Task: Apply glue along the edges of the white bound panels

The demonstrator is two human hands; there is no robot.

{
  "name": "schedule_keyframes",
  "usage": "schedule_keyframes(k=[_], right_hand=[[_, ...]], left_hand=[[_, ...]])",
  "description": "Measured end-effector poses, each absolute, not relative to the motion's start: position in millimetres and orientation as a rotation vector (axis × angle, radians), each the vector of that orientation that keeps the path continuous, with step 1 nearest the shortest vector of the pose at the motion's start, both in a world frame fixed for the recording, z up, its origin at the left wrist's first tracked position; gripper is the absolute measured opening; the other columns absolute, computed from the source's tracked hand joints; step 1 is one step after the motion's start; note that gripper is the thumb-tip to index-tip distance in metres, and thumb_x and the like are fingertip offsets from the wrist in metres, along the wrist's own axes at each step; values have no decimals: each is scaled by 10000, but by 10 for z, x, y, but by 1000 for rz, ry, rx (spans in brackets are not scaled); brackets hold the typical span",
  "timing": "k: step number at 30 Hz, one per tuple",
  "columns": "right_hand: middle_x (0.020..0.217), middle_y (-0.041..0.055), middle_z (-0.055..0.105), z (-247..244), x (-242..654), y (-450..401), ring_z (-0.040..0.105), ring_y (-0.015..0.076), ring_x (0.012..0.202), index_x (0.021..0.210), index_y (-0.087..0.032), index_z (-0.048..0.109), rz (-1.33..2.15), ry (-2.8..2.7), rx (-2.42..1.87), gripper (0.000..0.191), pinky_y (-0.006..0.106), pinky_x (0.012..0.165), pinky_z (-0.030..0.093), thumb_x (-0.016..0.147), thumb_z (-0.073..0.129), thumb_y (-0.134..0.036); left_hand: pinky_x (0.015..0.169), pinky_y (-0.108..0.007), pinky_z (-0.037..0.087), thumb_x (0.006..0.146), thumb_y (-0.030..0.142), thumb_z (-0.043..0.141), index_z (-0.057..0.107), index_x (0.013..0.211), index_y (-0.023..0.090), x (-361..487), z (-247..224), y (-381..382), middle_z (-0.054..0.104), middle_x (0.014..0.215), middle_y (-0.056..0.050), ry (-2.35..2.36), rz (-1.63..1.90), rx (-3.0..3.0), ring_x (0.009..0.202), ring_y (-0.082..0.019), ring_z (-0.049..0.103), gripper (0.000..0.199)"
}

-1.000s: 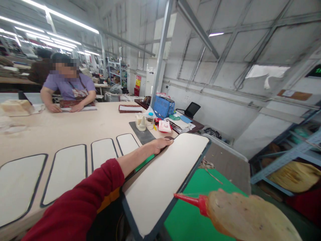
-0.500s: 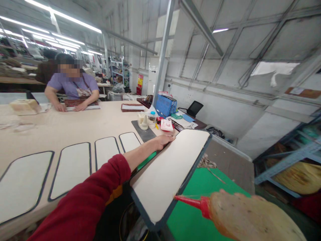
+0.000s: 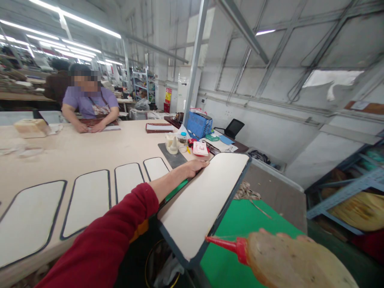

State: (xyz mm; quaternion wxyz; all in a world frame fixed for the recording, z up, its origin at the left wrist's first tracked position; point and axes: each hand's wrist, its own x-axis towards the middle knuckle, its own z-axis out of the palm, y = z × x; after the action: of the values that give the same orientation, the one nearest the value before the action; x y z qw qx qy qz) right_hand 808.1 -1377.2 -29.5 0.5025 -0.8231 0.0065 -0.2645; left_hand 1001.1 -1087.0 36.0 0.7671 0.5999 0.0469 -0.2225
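Observation:
My left hand (image 3: 196, 167) grips the far left edge of a long white panel (image 3: 207, 200) with rounded corners and a dark blue border. The panel is held tilted above a green surface (image 3: 240, 224). At the lower right, my right hand (image 3: 283, 236) is wrapped round a yellowish squeeze bottle (image 3: 288, 260) with a red nozzle (image 3: 225, 243); only some fingertips show behind it. The nozzle's tip meets the panel's near right edge, and a thin strand of glue-like stuff runs above the nozzle.
Several similar bordered panels (image 3: 88, 202) lie on the pale table (image 3: 126, 144) at left. A co-worker (image 3: 90, 102) handles a brown piece across it. Beyond are a dark mat (image 3: 172, 156), a blue basket (image 3: 199, 125) and a metal post (image 3: 195, 60). Shelving (image 3: 345, 204) stands right.
The nozzle tip has shifted slightly left and down along the panel's edge. The panel has tilted a little, its far end moving slightly left. The co-worker's arms have moved slightly.

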Motion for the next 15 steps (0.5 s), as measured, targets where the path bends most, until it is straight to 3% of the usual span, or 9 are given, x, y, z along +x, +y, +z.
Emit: schedule_keyframes(k=[2, 5, 8, 10, 15], right_hand=[[591, 27, 635, -299, 8078, -13693, 613, 280, 621, 689, -316, 727, -682, 51, -2003, 393, 536, 813, 541, 526, 842, -654], [644, 38, 649, -281, 8072, -13618, 636, 285, 688, 812, -305, 756, -806, 145, -2006, 365, 511, 784, 546, 660, 780, -636], [976, 66, 708, -226, 8030, -13584, 659, 261, 900, 1078, -254, 708, -916, 231, -2016, 413, 477, 841, 549, 861, 658, -602], [1192, 89, 654, -179, 7959, -13562, 635, 243, 1028, 1186, -228, 645, -992, 284, -2029, 394, 461, 892, 544, 956, 581, -540], [1336, 95, 572, -78, 7742, -13464, 593, 260, 1143, 1256, -245, 604, -1163, 329, -2074, 347, 470, 941, 538, 973, 602, -444]], left_hand=[[714, -334, 583, 918, 239, 667, 711, 986, 139, 10025, 369, -10859, 781, 781, -70, 118, -484, 1299, 597, -182, 696, 129], [719, -341, 584, 906, 227, 677, 717, 997, 132, 10054, 374, -10840, 784, 802, -80, 140, -474, 1285, 598, -192, 703, 137], [706, -323, 584, 913, 202, 660, 713, 1019, 133, 10092, 369, -10814, 782, 781, -72, 163, -450, 1264, 580, -185, 702, 137], [676, -317, 586, 922, 191, 639, 707, 1030, 138, 10120, 362, -10792, 776, 746, -62, 180, -435, 1250, 548, -181, 691, 138], [646, -319, 599, 861, 226, 725, 696, 1023, 153, 10178, 345, -10720, 768, 708, -49, 207, -395, 1198, 553, -197, 704, 180]])
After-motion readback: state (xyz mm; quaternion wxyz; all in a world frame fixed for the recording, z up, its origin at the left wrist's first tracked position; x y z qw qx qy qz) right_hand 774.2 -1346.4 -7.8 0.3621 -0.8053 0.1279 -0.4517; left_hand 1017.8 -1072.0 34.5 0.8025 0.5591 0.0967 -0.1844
